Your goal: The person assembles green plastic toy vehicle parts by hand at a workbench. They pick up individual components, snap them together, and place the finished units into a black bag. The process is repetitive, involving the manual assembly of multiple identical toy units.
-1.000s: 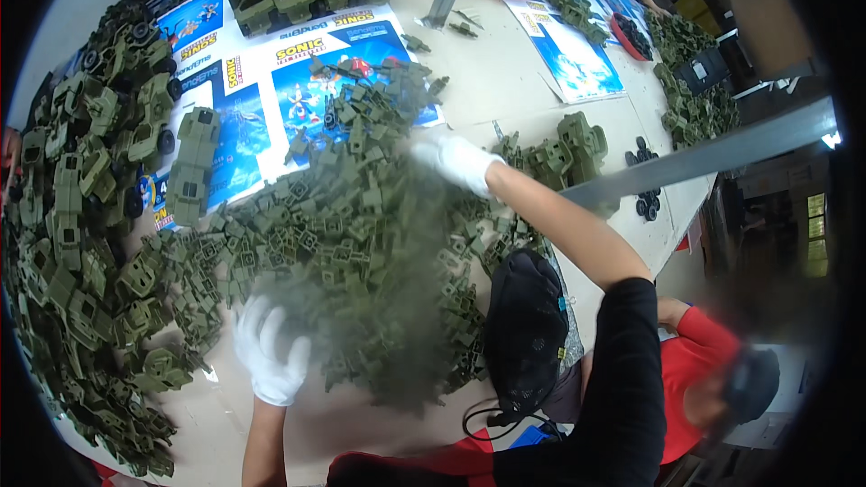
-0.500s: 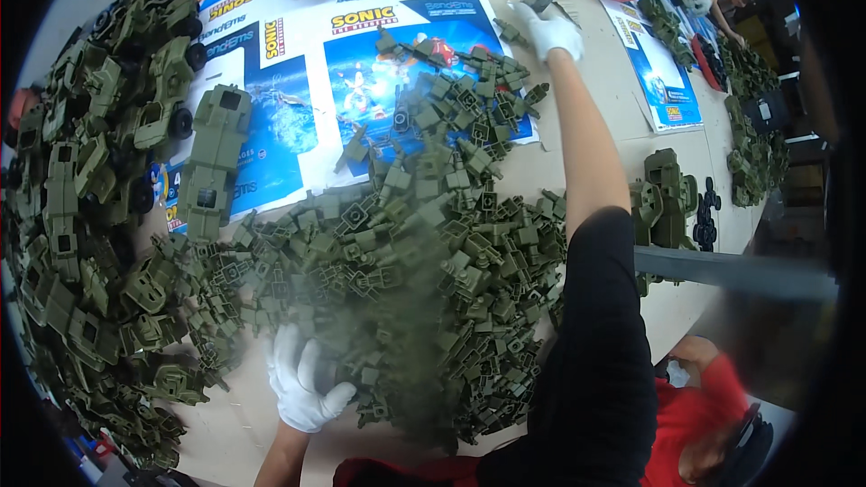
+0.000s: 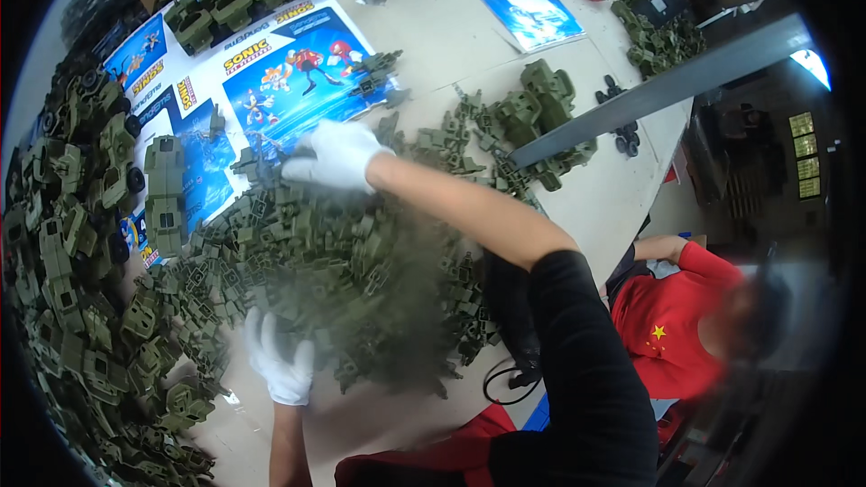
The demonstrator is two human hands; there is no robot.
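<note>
A heap of small olive-green plastic parts spreads over the table in front of me, its middle lens-blurred. My right hand, in a white glove, lies at the far edge of this heap. Its fingers stretch leftward over the parts and look extended, with nothing plainly gripped. My left hand, gloved in white as well, rests near the heap's front left edge. Its fingers point up and apart, with nothing in them. Beyond my right hand, a few green parts lie on the printed colour sheet.
Olive toy vehicle bodies pile along the left side, and more vehicles line the far edge. Another green body stands at right, near a grey metal bar. A person in a red shirt is at lower right.
My right hand has come back from the far table post to the heap, and parts on the sheet have been swept toward me. The view has turned rightward. My left hand stays near the heap.
</note>
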